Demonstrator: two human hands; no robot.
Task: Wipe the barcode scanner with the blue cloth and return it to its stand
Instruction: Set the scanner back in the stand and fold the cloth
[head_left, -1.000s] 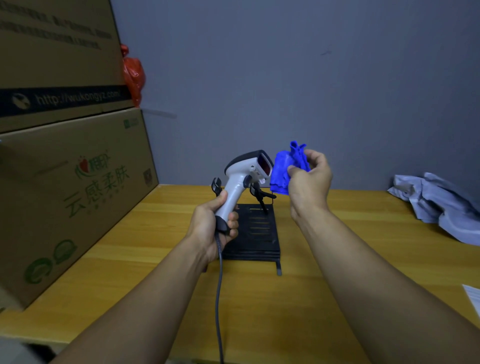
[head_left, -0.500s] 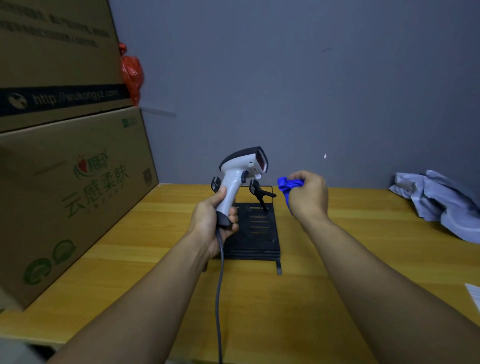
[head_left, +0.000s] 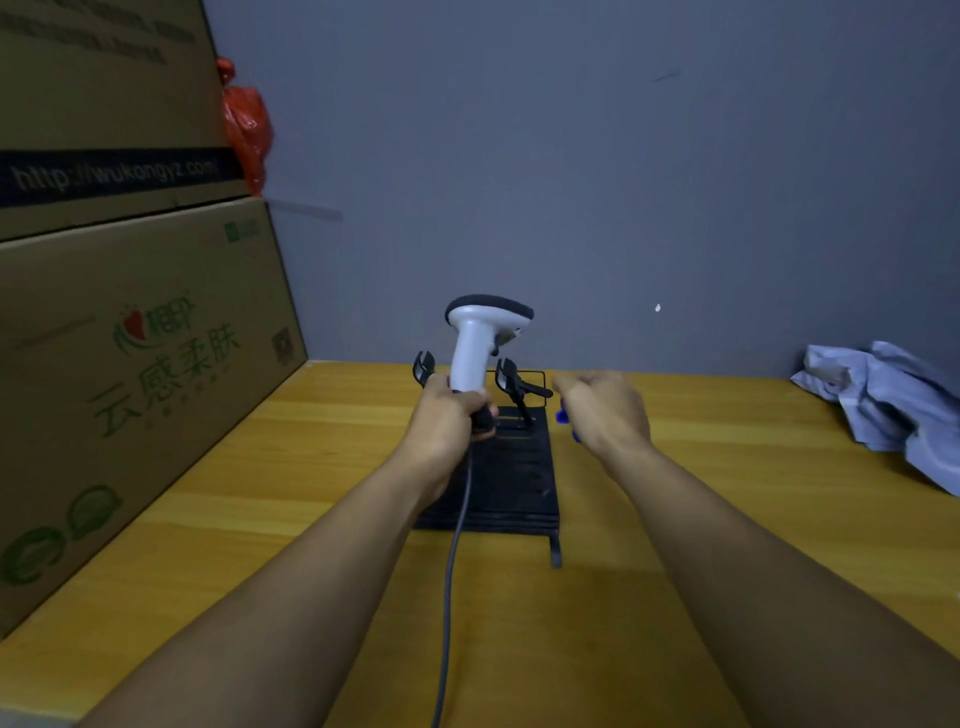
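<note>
Two hands: both in view, forearms reaching in from 6 o'clock
Left hand: fist wrapped tight round the grip of the barcode scanner, no gap showing between fingers and grip
Scanner pose: held upright, white body, dark top cap, head tipped toward 3 o'clock; clear of the table, directly above the far end of the stand
Cable: grey, drops from under the left hand toward 6 o'clock, runs off the bottom edge
Right hand: curled closed, blurred; bunched round the blue cloth, only a small blue scrap peeks out at the hand's 9 o'clock side
Cloth vs scanner: cloth at 3 o'clock of the scanner grip, near but apart, not touching
Hands vs each other: side by side, apart, stand's forks between them
Stand: black flat base on the table, two black cradle forks at its far end, one each side of the scanner grip; scanner not seated in it
Table: yellow wood
Boxes: stacked cardboard at 9 o'clock, green print on the lower one
Red bag: behind the boxes, at 11 o'clock
Grey cloth: crumpled heap at 3 o'clock on the table, well apart from the hands
</note>
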